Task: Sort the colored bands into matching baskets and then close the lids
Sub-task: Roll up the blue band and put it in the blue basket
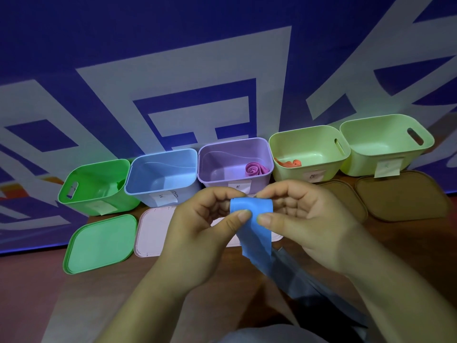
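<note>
Just below centre frame, a blue band [251, 211] is held up between two hands. The left hand [197, 226] and right hand [304, 219] each pinch its folded upper end between thumb and curled fingers. The strip looks thin, limp and very light, probably stretchy, so it should fold or roll without effort but flop loose if released. A hold on the gathered end, as here, seems best.

Its tail drops toward the lower right, where it blurs into grey beside the right forearm, and its end cannot be made out.

Behind the hands, left of centre, stands the open blue basket [138, 179], which appears empty. To its right, the purple basket [205, 157] holds a rolled pink band [254, 169]. An orange band [288, 163] lies in the pale green basket [274, 144] beyond it, and a second pale green basket [366, 164] sits at far right. At left, the green basket [74, 199] may hold something green, but this is hard to tell.

A green lid [99, 243], a pale pink lid [150, 233] and two brown lids [400, 199] lie on the table [29, 293]. Another lid is mostly hidden behind the hands. The paper labels [385, 168] are illegible.
</note>
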Demonstrator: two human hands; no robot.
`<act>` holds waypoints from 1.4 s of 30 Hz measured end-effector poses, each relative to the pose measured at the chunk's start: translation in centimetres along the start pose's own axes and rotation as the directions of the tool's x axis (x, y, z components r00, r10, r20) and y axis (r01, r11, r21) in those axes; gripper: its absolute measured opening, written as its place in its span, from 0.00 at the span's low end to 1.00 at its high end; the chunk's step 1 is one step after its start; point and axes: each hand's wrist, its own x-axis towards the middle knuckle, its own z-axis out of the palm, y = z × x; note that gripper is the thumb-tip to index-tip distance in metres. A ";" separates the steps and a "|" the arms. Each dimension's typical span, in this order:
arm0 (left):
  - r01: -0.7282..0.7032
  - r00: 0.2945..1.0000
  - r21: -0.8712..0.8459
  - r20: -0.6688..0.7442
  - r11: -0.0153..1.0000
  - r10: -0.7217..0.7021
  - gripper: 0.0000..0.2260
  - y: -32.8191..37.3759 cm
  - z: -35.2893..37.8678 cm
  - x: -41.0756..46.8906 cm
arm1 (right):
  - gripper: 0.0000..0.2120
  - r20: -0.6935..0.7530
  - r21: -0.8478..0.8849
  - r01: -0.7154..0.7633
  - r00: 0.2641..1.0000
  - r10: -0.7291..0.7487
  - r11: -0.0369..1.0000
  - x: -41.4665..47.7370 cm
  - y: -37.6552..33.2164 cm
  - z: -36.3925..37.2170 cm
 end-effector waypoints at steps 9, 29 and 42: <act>0.044 0.996 -0.082 -0.073 0.996 -0.050 0.07 1.1 0.9 0.2 | 0.16 -0.052 -0.024 0.158 0.986 -0.159 0.987 0.0 0.2 0.0; -0.089 0.996 0.036 -0.008 0.995 0.090 0.13 0.9 0.4 0.1 | 0.12 -0.091 0.017 0.109 0.990 -0.107 0.994 -0.2 0.0 -0.3; -0.086 0.995 -0.040 -0.053 0.995 0.084 0.10 1.9 0.9 -0.7 | 0.11 -0.079 -0.003 0.119 0.990 -0.118 0.993 -0.7 0.6 -0.2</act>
